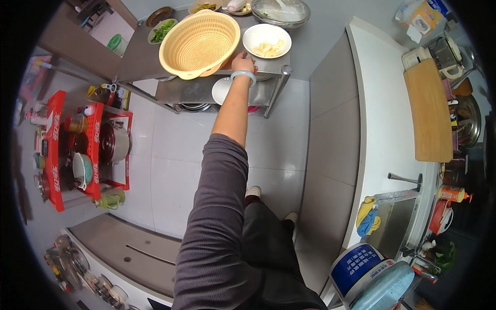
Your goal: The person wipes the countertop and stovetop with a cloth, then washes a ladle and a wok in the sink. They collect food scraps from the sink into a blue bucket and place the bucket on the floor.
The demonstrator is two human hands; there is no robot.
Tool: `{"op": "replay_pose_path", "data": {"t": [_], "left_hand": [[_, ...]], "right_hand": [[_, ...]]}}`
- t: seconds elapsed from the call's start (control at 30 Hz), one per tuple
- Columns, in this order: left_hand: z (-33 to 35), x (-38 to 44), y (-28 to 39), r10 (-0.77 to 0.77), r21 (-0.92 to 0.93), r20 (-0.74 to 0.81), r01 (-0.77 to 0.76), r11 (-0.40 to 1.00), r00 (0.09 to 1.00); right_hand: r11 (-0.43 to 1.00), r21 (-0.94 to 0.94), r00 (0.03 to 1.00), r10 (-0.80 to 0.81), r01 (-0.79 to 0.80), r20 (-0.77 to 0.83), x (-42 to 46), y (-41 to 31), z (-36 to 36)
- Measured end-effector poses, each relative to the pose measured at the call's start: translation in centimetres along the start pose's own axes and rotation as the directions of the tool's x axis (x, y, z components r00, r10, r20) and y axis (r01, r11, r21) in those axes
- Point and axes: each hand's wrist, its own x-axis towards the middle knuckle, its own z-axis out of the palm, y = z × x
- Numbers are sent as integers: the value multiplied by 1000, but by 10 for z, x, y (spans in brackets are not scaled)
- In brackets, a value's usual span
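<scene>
My left hand, with a pale bangle at the wrist, reaches out to the front edge of a steel table. Its fingers are curled beside the right rim of a yellow plastic colander; whether they grip that rim is hidden. Just past the hand is a white bowl holding pale cut pieces of food. At the bottom right rim, only a sliver of what looks like my right hand shows. It is beside a light-blue plastic basin, which overlaps a white bucket with a blue printed label.
Behind the colander stand a bowl of chopped greens and a covered bowl. Plates sit on the lower shelf. To the left is a red rack with pots. The right counter bears a cutting board and sink.
</scene>
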Motion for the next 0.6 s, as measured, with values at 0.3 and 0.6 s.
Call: {"op": "replay_pose_path", "data": {"t": [0.3, 0.6], "left_hand": [[-23, 29, -16, 524, 566, 144, -504, 652, 840], [-13, 11, -10, 635, 703, 398, -665, 252, 662]], "right_hand": [[994, -70, 989, 97, -89, 115, 16, 7, 21], [990, -83, 980, 124, -112, 153, 28, 26, 22]]}}
